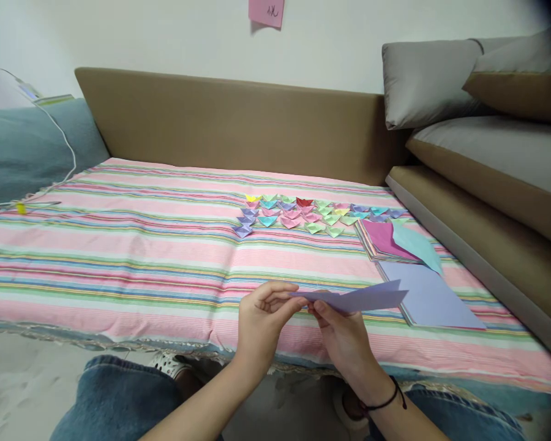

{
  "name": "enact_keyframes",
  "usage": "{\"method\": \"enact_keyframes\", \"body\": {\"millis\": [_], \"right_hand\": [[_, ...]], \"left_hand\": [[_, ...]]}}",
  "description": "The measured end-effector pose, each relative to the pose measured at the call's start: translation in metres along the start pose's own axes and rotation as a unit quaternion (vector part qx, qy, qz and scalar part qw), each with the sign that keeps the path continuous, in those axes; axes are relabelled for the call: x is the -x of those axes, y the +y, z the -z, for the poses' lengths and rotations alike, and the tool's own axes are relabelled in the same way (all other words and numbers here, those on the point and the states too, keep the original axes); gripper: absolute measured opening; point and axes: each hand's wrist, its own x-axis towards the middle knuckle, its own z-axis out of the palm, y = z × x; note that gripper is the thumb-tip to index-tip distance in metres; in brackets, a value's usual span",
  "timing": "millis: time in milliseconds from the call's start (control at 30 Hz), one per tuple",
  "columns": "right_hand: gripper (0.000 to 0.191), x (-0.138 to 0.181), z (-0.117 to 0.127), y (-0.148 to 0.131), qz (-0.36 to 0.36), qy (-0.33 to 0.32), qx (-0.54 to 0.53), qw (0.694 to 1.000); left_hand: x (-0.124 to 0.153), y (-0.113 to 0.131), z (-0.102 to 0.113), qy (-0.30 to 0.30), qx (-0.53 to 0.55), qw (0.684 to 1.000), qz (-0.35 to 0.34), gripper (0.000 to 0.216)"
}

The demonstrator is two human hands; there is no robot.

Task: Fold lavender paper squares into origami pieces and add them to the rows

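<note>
A lilac sheet of paper [367, 298] is held flat and edge-on between both hands above the near edge of the striped bed cover [142, 245]. My left hand [261, 321] pinches its left tip. My right hand [342, 334] grips it from below near the middle; a black band circles that wrist. To the right lies a stack of lilac sheets [434, 297], and behind it a second stack topped by a magenta sheet [383, 239] and a teal sheet [416, 245]. Several small folded paper shapes [303, 214] in mixed colours lie in rows farther back.
A brown padded headboard [229, 122] runs behind the cover. Stacked cushions [487, 141] rise at the right. A white cable [67, 144] and a small yellow item [21, 208] lie at the far left. A pink note [266, 11] hangs on the wall. My denim-clad knees [114, 398] are below.
</note>
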Motion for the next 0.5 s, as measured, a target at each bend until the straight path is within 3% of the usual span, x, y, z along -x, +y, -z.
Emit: {"method": "enact_keyframes", "body": {"millis": [167,367,500], "right_hand": [[0.014,0.002,0.000,-0.001,-0.001,-0.033,0.011,0.999],[0.028,-0.007,0.002,-0.010,0.020,0.069,0.006,0.997],[0.025,-0.013,0.010,-0.017,0.052,0.052,0.083,0.994]], "left_hand": [[0.004,0.002,-0.001,0.011,-0.001,1.000,-0.016,0.013],[-0.001,0.004,0.004,0.023,-0.022,0.999,-0.019,0.019],[-0.012,0.009,0.013,0.032,-0.019,0.999,-0.038,0.030]]}}
